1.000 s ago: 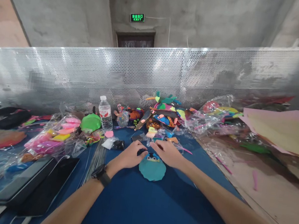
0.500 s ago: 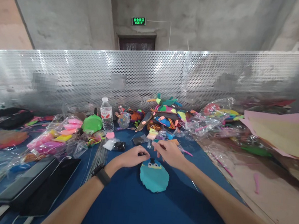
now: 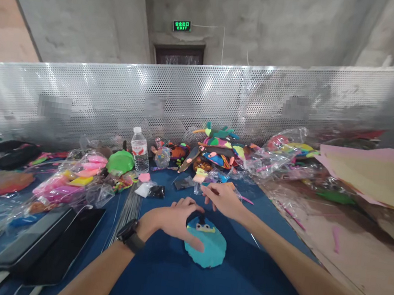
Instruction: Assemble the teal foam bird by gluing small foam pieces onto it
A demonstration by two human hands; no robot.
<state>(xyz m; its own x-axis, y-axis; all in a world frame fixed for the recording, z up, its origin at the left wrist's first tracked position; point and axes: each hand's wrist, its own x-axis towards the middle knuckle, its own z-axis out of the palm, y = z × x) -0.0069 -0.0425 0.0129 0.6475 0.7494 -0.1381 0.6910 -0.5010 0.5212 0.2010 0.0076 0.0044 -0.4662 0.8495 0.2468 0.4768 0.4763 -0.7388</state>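
Observation:
A flat turquoise clay piece (image 3: 210, 251) with two small eyes, a yellow strip and a dark bit at its top lies on the blue table (image 3: 158, 278). My left hand (image 3: 182, 218), a watch on its wrist, rests over the piece's left edge with fingers apart and the thumb on the clay. Just above the piece, my right hand (image 3: 224, 199) has its fingertips pinched together; whatever is between them is too small to make out.
Behind are a water bottle (image 3: 140, 150), a bag of black clay (image 3: 157, 191) and a heap of colourful clay figures (image 3: 214, 154). Wires (image 3: 129, 213), bagged pink clay (image 3: 64, 188) and dark devices (image 3: 32, 237) lie left. Pink and yellow sheets (image 3: 375, 173) are at right.
My left hand has opened and come down onto the piece's left side. The turquoise piece has shifted slightly right and nearer. My right hand stays pinched in nearly the same spot.

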